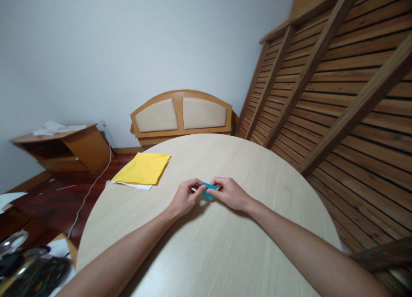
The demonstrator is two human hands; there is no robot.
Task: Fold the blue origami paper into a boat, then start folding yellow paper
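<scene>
Both hands meet at the middle of the round desk (225, 245): my left hand (185, 198) and right hand (230, 193) each pinch an end of the small folded blue paper (208, 189), low over the surface for steadiness. Yellow sheets (143, 168) lie aside, well apart.

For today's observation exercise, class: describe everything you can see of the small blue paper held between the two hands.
The blue paper is a small, teal-blue piece, seemingly thin folded paper, though its folds are too small to make out. It is held just above the round table, near its middle, tilted slightly. The left hand pinches its left end and the right hand its right end, fingertips covering both ends so only the middle strip shows. Whether it touches the table cannot be told.
</scene>
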